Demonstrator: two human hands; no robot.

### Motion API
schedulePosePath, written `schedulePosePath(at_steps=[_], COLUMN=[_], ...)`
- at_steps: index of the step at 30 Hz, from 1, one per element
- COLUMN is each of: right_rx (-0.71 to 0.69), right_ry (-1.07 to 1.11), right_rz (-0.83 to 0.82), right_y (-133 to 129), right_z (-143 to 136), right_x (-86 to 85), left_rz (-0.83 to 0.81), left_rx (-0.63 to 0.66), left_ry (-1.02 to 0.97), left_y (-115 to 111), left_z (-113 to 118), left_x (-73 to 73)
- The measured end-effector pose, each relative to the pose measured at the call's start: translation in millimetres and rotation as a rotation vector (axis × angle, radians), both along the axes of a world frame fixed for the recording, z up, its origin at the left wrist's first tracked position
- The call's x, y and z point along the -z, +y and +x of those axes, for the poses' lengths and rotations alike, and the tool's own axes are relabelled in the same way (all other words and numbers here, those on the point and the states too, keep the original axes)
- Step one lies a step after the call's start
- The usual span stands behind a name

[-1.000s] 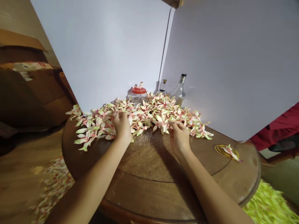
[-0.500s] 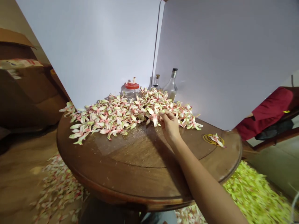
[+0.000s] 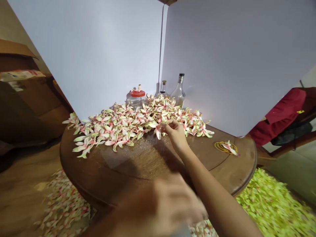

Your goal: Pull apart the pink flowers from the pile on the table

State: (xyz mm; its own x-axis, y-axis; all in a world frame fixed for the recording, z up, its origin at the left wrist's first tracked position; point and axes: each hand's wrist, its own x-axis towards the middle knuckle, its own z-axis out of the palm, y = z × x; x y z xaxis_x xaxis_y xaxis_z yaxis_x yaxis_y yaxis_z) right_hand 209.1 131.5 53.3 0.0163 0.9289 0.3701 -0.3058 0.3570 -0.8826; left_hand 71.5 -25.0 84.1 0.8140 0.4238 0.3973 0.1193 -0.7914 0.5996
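Observation:
At the front edge of the flower heap, my right hand [image 3: 175, 133] has its thumb and fingertips pinched on a pink-and-white flower [image 3: 157, 129]. The heap of similar flowers [image 3: 116, 123], pale with pink centres and greenish tips, spreads over the back of a round wooden table [image 3: 98, 184]. Low in front, over the table's near edge, my left hand [image 3: 176, 200] is smeared by motion. Its fingers cannot be made out, nor whether it holds anything.
Behind the heap stand a red-lidded jar [image 3: 137, 97] and two glass bottles [image 3: 178, 92], backed by white panels [image 3: 111, 49]. Yellow rubber bands [image 3: 219, 147] with one flower lie at the right. Green petals [image 3: 269, 204] cover the floor there. Cardboard boxes [image 3: 24, 98] stand left.
My left hand has come into view at the bottom, moving fast. My right hand, pinching the flower, has shifted slightly left and down; the camera view has tilted a little.

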Motion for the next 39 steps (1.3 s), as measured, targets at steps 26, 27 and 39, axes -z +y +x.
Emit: schedulePosePath(at_steps=[26, 27, 39], right_rx=[-0.098, -0.097, -0.063], right_ry=[0.186, 0.19, 0.186], right_rz=[-0.163, -0.163, -0.139], right_y=[-11.1, -11.2, -8.8], right_z=[-17.1, -17.1, -14.6], right_x=[-0.7, -0.4, 0.3], left_rz=[0.007, -0.034, -0.142], left_rx=[-0.572, -0.555, -0.534], left_ry=[-0.542, -0.553, -0.593], left_y=[164.3, 164.0, 166.6], left_z=[-32.1, -32.1, -33.3], left_x=[27.6, 27.0, 27.3])
